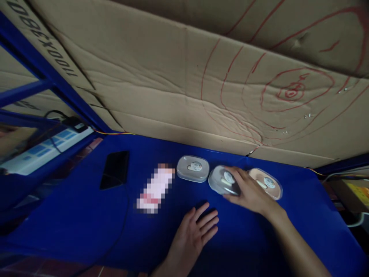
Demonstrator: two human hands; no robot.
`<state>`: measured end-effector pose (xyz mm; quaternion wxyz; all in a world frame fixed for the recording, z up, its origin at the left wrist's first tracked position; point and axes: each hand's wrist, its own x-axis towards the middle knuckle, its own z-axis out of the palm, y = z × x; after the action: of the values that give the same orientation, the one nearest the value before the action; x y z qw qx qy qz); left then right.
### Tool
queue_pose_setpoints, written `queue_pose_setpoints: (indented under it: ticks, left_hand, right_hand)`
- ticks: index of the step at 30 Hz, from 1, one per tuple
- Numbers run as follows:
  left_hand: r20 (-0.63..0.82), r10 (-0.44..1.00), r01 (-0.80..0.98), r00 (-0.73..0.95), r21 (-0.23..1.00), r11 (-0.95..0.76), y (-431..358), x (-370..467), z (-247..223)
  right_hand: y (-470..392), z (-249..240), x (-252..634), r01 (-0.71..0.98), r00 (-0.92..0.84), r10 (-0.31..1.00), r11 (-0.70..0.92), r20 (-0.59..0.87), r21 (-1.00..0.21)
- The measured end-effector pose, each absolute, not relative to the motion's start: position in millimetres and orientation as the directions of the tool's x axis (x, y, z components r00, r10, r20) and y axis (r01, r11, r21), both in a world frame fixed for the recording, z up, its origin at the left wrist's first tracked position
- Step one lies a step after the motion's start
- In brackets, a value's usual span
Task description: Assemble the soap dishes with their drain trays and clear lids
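Note:
Three oval clear-lidded cases are lined up toward the back of the blue table. The left one [193, 168] is grey with a round label. My right hand [248, 188] grips the middle case [223, 180] from its right side, thumb at the near edge and fingers over the far edge. Partly behind that hand is a beige case [269, 184] with a similar label. My left hand [196, 229] is held palm up with fingers spread, in front of the left and middle cases, and nothing is in it.
A black phone [114, 170] with a cable lies at the left of the blue table [80, 215]. Beside it is a pixelated item [157, 190]. Cardboard [161, 84] stands along the back. A power strip [49, 148] is at far left.

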<state>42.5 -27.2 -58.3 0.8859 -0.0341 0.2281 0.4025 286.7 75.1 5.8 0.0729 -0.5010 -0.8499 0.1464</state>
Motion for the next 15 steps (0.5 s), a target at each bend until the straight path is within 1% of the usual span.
queue_pose_setpoints:
  ticks: [3, 4, 6, 8, 9, 11, 13, 15]
  left_hand:
    - [-0.424, 0.695, -0.76, 0.581, 0.023, 0.649, -23.3, 50.0, -54.1]
    - [-0.416, 0.687, -0.761, 0.596, -0.02, 0.649, -22.8, 53.2, -53.1]
    - [-0.404, 0.653, -0.74, 0.64, -0.097, 0.665, -23.7, 58.5, -53.5]
    - [-0.42, 0.628, -0.726, 0.655, -0.118, 0.678, -27.2, 60.7, -58.1]
    - [-0.437, 0.63, -0.732, 0.642, -0.105, 0.673, -29.8, 60.4, -61.9]
    - [-0.461, 0.665, -0.756, 0.587, -0.02, 0.654, -35.8, 57.7, -70.6]
    - [-0.455, 0.71, -0.769, 0.538, 0.08, 0.634, -41.2, 54.0, -78.2]
    - [-0.437, 0.736, -0.765, 0.517, 0.15, 0.626, -44.3, 51.0, -81.3]
  right_hand:
    - [30.7, 15.4, 284.6, 0.729, -0.591, 0.804, 0.497, -0.065, -0.47]
    - [20.4, 17.7, 283.8, 0.699, -0.625, 0.777, 0.511, -0.08, -0.501]
    - [15.2, 17.8, 283.9, 0.687, -0.638, 0.767, 0.524, -0.071, -0.504]
    - [30.5, 10.2, 288.6, 0.745, -0.561, 0.828, 0.5, -0.009, -0.441]
    - [43.4, 3.7, 292.2, 0.781, -0.513, 0.858, 0.478, 0.025, -0.401]
    - [72.5, -12.3, 299.5, 0.831, -0.456, 0.888, 0.448, 0.057, -0.33]
    - [96.4, -27.3, 303.6, 0.839, -0.469, 0.882, 0.46, 0.045, -0.291]
    - [107.0, -35.5, 303.4, 0.835, -0.485, 0.873, 0.477, 0.04, -0.276]
